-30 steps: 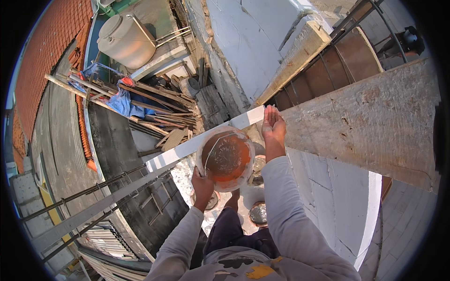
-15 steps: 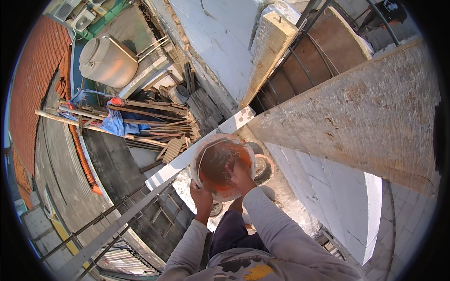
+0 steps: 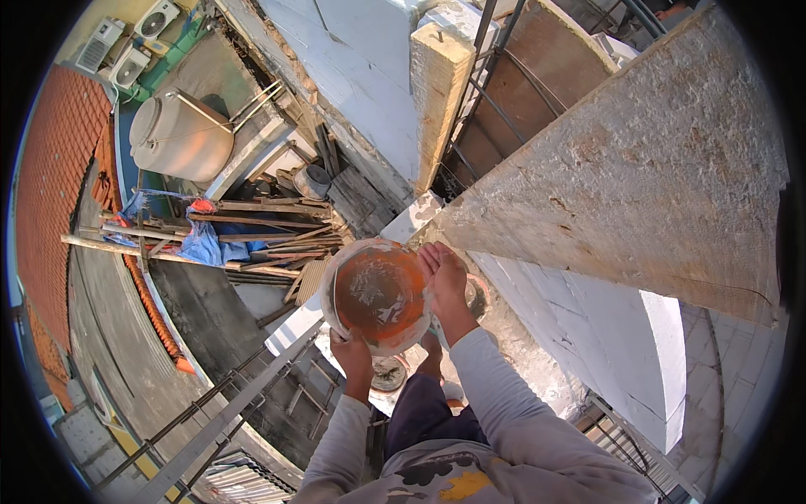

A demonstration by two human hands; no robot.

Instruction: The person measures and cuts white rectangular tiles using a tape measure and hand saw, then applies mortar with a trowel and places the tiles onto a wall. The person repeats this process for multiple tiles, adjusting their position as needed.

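An orange bucket with a whitish, mortar-crusted rim is held in front of me, its mouth facing up. Wet grey residue coats its inside, and a thin handle lies along the left of the rim. My left hand grips the near-left rim, fingers closed round the edge. Beside the right rim is my right hand, its fingers stretched out flat; it seems to touch the bucket's side, though the exact contact is unclear. Below, partly hidden by the bucket, a round container of grey material stands near my legs.
A white ledge runs diagonally under the bucket. A broad concrete-stained board slants across the right, near upright steel bars. Beyond the ledge lie stacked planks, a water tank and lower roofs.
My right hand has come out of the bucket's inside to its right rim, fingers straightened. The bucket has shifted slightly left, with my left hand still on its rim.
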